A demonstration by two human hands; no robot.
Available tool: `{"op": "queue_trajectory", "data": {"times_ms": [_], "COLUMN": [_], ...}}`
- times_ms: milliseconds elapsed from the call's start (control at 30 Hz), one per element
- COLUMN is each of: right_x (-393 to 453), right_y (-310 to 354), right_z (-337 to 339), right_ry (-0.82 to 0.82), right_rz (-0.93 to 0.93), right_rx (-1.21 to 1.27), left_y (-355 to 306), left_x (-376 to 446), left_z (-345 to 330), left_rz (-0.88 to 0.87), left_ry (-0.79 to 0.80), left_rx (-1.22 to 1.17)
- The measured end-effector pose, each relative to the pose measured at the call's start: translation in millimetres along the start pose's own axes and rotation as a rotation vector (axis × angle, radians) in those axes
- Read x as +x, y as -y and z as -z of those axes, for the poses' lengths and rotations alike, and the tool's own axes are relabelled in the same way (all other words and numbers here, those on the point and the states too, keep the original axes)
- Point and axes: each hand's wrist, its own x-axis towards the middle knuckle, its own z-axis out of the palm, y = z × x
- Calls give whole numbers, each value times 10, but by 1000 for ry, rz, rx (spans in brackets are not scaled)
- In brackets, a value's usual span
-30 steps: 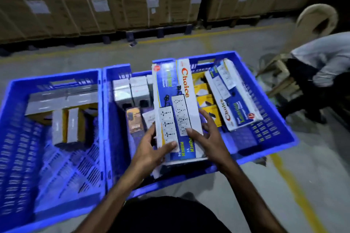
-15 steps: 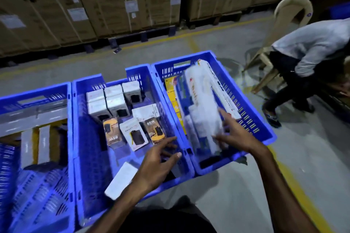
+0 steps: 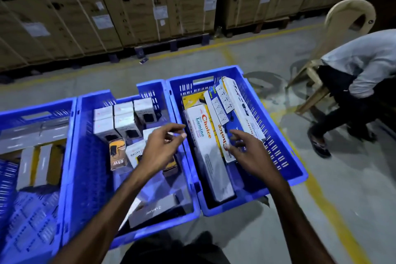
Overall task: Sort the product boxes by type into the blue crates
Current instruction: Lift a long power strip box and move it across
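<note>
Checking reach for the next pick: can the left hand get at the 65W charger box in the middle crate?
Probably yes. The left hand hovers empty over the middle crate, and the 65W charger box lies uncovered just beside it.

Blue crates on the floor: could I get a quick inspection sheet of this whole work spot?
Surface: grey concrete floor with yellow lines.
Job's things: three blue crates; right crate holds long Choice boxes; middle crate holds small charger boxes; left crate holds grey boxes.
Clutter: small dark object by the pallets.
Hands: left hand and right hand hover empty, fingers relaxed.
Cables: nothing seen.
Surroundings: stacked cartons, plastic chair, another person bending.
</note>
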Motion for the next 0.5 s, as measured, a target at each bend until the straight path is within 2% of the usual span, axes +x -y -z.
{"op": "queue_trajectory", "data": {"times_ms": [100,300,367,500], "right_x": [223,782,955,1270], "right_y": [207,519,523,438], "right_z": [-155,-466,-525,-511], "right_ry": [-1,36,51,-30], "right_rz": [89,102,98,65], "right_rx": [-51,-117,-115,-79], "left_y": [-84,-153,-145,-55], "left_x": [404,1379,1751,2384], "left_z": [88,103,52,-153], "left_rz": [-49,-105,-97,-69], "left_ry": [-19,-59,15,320], "left_rx": [37,145,271,565]}}
